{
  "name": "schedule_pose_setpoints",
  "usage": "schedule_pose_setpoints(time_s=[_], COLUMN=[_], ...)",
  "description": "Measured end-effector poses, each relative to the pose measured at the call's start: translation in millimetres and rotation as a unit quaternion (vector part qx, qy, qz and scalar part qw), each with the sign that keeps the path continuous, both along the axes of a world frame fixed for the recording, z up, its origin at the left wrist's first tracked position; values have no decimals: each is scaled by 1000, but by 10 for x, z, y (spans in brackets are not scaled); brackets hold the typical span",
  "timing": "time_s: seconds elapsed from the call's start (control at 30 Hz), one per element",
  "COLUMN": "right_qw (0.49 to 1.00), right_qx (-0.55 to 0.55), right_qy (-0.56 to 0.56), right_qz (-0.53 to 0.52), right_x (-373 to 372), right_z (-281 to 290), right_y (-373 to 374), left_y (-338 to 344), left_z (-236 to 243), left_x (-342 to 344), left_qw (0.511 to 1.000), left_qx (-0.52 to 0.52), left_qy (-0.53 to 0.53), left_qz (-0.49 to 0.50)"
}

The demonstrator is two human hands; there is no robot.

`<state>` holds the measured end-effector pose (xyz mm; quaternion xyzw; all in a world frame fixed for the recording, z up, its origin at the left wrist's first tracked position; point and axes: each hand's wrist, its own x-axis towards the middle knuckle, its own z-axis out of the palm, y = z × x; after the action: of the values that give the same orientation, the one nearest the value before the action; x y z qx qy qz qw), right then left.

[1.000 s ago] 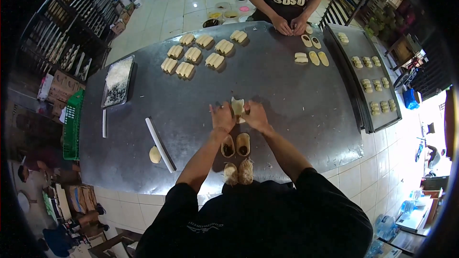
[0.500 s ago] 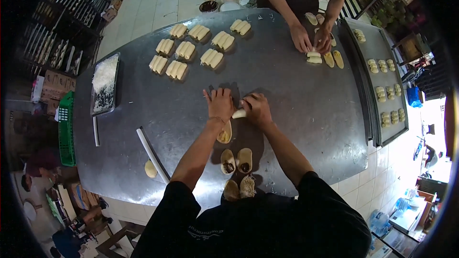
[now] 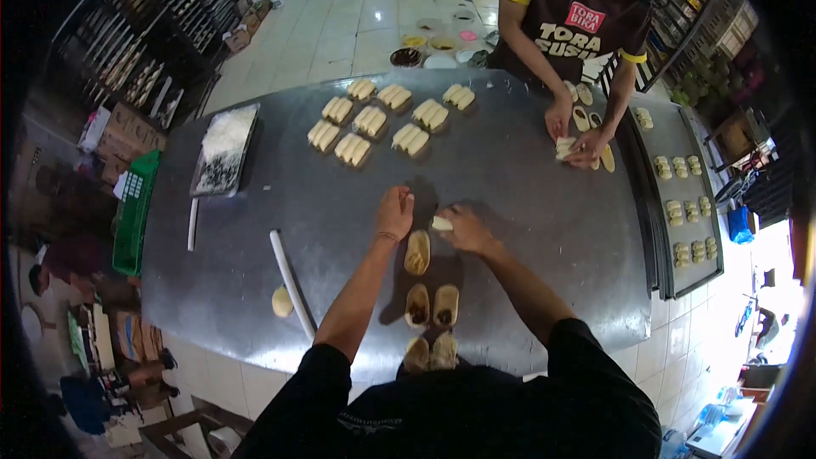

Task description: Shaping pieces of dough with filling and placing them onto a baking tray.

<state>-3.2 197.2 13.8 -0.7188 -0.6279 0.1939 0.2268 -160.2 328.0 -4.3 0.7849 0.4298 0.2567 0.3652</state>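
My right hand (image 3: 467, 229) is closed around a short pale dough roll (image 3: 442, 223) on the metal table. To its left, my left hand (image 3: 394, 214) has its fingers curled together; whether anything is in them is hidden. Just below and between the hands lies a flat oval dough piece (image 3: 417, 253) with yellowish filling. Nearer to me are a dark-filled dough oval (image 3: 416, 308) and another dark-filled oval (image 3: 446, 306) beside it. At the near edge, two more ovals (image 3: 444, 352) are partly hidden by my shirt; the right one bears pale shreds.
Grouped dough rolls (image 3: 370, 121) stand in several clusters at the far side. A tray of white shreds (image 3: 225, 149), a white rod (image 3: 291, 282) and a dough ball (image 3: 282, 302) lie left. A co-worker's hands (image 3: 578, 146) handle dough at far right, beside a baking tray (image 3: 693, 178).
The view has tilted up. My left hand has gone from spread fingers to curled ones and drawn apart from the roll. My right hand stays on the roll. The co-worker's hands have shifted around their dough.
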Motion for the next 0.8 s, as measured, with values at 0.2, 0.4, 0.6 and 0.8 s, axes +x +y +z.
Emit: schedule_pose_setpoints(time_s=[0.2,0.4,0.6,0.8], right_qw=[998,963,918,924], right_qx=[-10,-40,-83,-162], right_qy=[64,24,-21,-3], right_qz=[-25,-264,-386,-347], right_x=[202,-329,-615,-715], right_z=[-157,6,39,146], right_y=[-448,-1109,-1145,-1030], left_y=[-811,-1134,-1265,-1268], left_z=[-340,-77,257,246], left_x=[-909,-1062,-448,-248], left_qw=[972,998,933,936], left_qx=[211,-1,-78,-88], left_qy=[83,57,350,332], left_qz=[-61,3,20,76])
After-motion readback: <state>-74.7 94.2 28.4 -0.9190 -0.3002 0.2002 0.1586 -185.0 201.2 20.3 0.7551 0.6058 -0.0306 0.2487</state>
